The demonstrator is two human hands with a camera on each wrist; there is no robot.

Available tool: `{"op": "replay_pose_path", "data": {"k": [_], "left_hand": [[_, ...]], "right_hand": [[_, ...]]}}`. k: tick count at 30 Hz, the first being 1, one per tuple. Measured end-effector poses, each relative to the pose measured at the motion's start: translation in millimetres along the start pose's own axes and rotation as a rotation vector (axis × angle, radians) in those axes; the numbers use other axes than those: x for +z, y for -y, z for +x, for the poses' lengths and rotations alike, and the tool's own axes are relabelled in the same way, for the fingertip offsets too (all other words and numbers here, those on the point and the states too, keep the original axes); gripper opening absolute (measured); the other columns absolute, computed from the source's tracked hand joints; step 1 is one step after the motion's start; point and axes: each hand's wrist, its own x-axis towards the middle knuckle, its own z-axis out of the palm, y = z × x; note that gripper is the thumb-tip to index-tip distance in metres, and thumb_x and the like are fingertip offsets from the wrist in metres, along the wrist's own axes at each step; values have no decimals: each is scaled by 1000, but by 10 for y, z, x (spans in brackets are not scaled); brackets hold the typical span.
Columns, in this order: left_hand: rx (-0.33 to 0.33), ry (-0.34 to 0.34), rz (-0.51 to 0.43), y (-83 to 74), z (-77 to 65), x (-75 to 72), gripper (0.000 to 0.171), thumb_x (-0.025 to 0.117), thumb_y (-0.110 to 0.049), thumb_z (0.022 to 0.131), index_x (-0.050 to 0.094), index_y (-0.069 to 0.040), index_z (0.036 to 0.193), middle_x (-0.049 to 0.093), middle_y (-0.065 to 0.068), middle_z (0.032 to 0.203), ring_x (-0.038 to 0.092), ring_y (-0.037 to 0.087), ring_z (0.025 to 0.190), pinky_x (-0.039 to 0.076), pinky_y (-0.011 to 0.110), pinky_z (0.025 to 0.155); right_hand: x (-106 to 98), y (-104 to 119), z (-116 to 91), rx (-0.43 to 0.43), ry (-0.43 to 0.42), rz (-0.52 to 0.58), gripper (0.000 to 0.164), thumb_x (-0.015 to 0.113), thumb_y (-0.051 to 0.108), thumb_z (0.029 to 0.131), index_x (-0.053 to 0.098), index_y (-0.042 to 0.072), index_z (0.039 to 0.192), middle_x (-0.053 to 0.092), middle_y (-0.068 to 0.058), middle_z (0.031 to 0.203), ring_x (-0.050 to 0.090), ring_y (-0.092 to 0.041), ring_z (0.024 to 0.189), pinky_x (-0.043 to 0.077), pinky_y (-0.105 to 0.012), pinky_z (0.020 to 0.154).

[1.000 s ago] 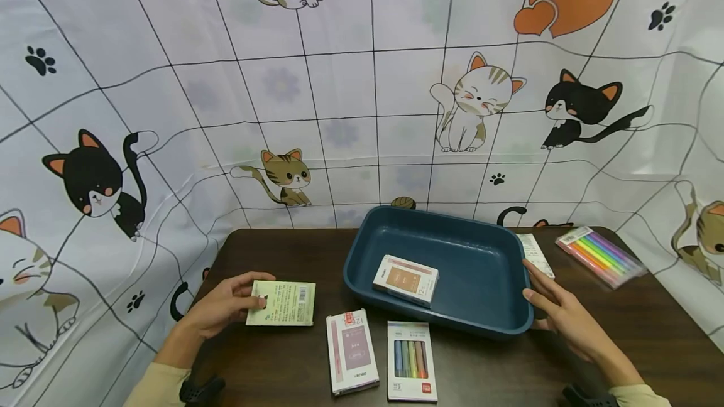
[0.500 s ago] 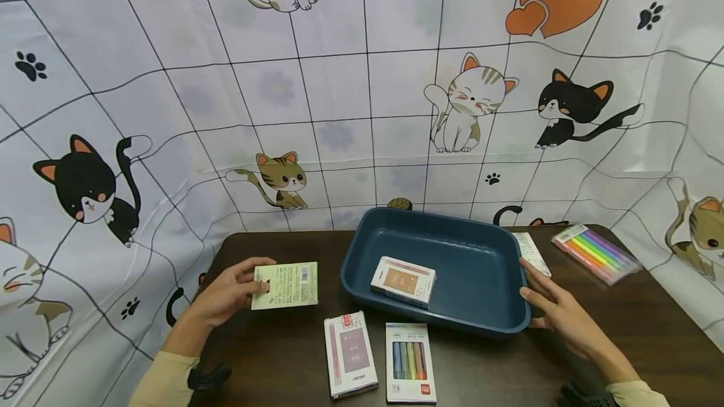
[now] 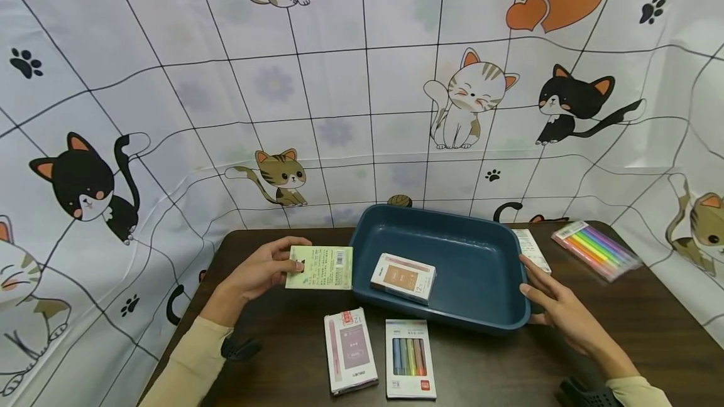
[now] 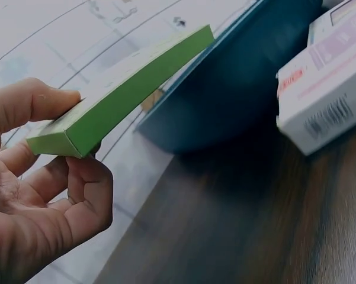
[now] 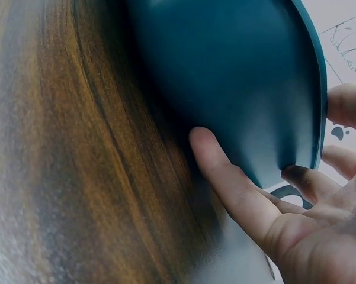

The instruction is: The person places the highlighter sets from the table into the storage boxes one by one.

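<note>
My left hand [image 3: 261, 272] pinches a flat light-green box [image 3: 323, 269] by its left end, thumb on top and fingers beneath. Small print and a barcode cover its upper face. In the left wrist view its green side [image 4: 136, 89] shows, tilted and raised above the table. The box's right edge reaches the left rim of a dark blue plastic tray [image 3: 481, 281]. A small white-and-tan box [image 3: 404, 277] lies inside the tray. My right hand [image 3: 557, 309] rests its fingers against the tray's right end; in the right wrist view, fingertips [image 5: 206, 142] touch the outer wall.
In front of the tray lie a white box with a pink panel [image 3: 352, 352] and a windowed box of coloured pens [image 3: 411, 360]. Behind its right end are a white printed packet [image 3: 533, 250] and a clear pack of rainbow pens [image 3: 596, 249] on the dark table [image 3: 294, 357].
My left hand has raised the green box and carried it rightward and away from me, up to the tray's left rim. My right hand stays at the tray's right end.
</note>
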Motion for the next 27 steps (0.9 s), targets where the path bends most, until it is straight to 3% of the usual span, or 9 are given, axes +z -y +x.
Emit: {"op": "replay_pose_path", "data": {"k": [12, 27], "left_hand": [[-4, 95, 12, -108, 369, 378, 55, 74, 1, 91, 52, 0, 142, 66, 24, 124, 67, 41, 106, 57, 52, 85], [-23, 199, 9, -281, 643, 629, 61, 74, 0, 92, 46, 2, 146, 61, 26, 128, 65, 40, 110, 56, 53, 87]], "right_hand": [[0, -7, 5, -10, 10, 8, 67, 49, 19, 110, 10, 16, 166, -4, -28, 164, 14, -56, 139, 55, -59, 81], [7, 2, 7, -3, 7, 9, 68, 49, 19, 110, 10, 14, 165, -4, -28, 164, 12, -57, 140, 55, -60, 80]]}}
